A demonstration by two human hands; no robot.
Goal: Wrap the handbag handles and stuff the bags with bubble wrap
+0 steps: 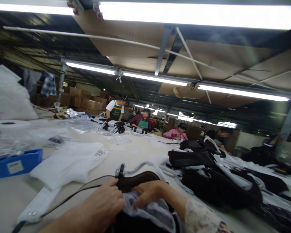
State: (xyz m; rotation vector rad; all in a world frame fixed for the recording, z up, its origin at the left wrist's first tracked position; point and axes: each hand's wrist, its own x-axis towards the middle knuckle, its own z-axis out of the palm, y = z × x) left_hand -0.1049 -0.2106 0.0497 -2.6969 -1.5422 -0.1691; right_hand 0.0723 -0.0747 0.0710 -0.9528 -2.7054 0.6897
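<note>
A black handbag (140,223) lies open in front of me at the table's near edge, its wrapped pale handle (145,165) arching behind the opening. Crumpled translucent plastic (157,208) fills the mouth of the bag. My left hand (110,199) is closed on the left rim, fingers curled over it. Reaching into the opening, my right hand (147,192) has its fingers and thumb bent around the plastic; the fingertips are partly hidden. A thin black strap (75,192) trails left from the bag to a white strip with metal studs (35,210).
A heap of black bags (215,181) spreads over the right side of the table. White sheet material (72,161) and a blue box (16,165) lie to the left. Several co-workers, one in a green apron (115,111), are at the far side near wrapped bags (111,126).
</note>
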